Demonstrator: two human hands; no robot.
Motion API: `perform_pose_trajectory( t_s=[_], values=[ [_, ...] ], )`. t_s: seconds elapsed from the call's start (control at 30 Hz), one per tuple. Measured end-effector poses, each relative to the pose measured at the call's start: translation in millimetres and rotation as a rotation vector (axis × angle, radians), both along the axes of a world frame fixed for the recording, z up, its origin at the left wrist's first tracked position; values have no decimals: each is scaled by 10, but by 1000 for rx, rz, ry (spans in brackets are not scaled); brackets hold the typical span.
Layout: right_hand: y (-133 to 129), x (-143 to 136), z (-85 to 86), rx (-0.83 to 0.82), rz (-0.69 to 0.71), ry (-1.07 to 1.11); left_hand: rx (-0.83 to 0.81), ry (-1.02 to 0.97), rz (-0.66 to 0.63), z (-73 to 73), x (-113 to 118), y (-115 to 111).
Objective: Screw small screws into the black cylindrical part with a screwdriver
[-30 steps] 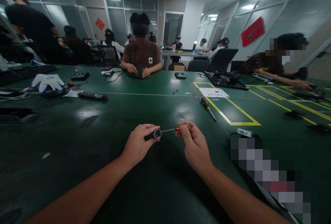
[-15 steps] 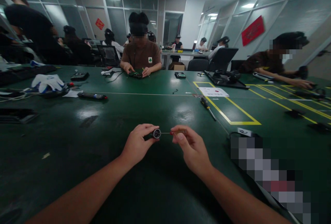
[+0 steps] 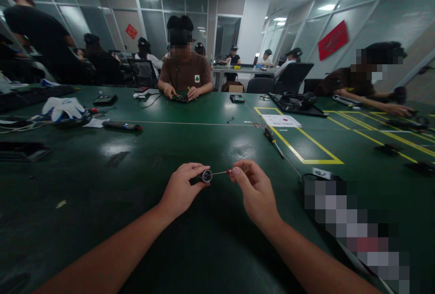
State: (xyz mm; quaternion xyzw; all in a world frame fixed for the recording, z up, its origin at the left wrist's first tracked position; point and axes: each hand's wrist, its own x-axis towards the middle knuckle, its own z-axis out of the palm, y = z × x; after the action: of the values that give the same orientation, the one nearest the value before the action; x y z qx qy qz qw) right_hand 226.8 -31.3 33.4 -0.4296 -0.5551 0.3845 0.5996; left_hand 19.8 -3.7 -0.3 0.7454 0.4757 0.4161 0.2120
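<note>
Between the thumb and fingers of my left hand [image 3: 183,190] is a small round part [image 3: 207,176], dark inside with a silvery rim, its open end facing me. My right hand [image 3: 254,190] is closed round the handle of a thin screwdriver [image 3: 220,173] with a red collar and a slim metal shaft. The shaft runs left, slightly tilted, and its tip meets the right edge of the round part. Whether the tip sits inside or only touches the rim, I cannot tell. Both hands are just above the green table [image 3: 149,158].
A black-and-yellow screwdriver [image 3: 273,142] lies ahead on the right, beside a yellow tape outline [image 3: 321,162]. A dark pen-shaped tool [image 3: 121,126] and white gloves [image 3: 63,109] lie to the left. A person [image 3: 185,69] works across the table. A blurred-out object [image 3: 353,221] lies at right.
My right hand has turned a little, tilting the screwdriver so its handle end sits slightly higher and farther right. My left hand keeps hold of the round part, nearly still.
</note>
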Motion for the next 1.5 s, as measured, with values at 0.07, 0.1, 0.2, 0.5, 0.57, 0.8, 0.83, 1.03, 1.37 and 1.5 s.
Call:
perform_pose_trajectory(
  t_s=[0.07, 0.1, 0.2, 0.5, 0.57, 0.8, 0.83, 1.03, 1.37, 1.5],
  values=[
    [3, -1, 15, -10, 6, 10, -5, -11, -2, -2, 0, 1],
    [4, -1, 20, -17, 9, 14, -8, -15, -1, -2, -1, 1],
    [15, 0, 29, -40, 9, 27, -13, -19, 2, -1, -3, 0],
    [34, -11, 21, -73, 19, 60, -3, -20, 6, 12, 0, -5],
    [47, -8, 18, -97, 23, 114, -3, -17, 3, 18, 0, -7],
    [104, 21, -7, -265, 92, 355, 12, -30, -5, 31, -2, -14],
    [98, 20, -16, -217, 68, 319, 16, -32, -4, 28, -3, -15],
    [25, 6, -35, -29, -12, 95, 18, -13, -4, -7, -7, -4],
    [-22, 16, -2, 11, -1, -112, 13, -29, 9, 43, 12, -16],
    [-48, 31, -17, 43, 44, -188, 19, -40, 21, 24, -2, 2]
  ],
)
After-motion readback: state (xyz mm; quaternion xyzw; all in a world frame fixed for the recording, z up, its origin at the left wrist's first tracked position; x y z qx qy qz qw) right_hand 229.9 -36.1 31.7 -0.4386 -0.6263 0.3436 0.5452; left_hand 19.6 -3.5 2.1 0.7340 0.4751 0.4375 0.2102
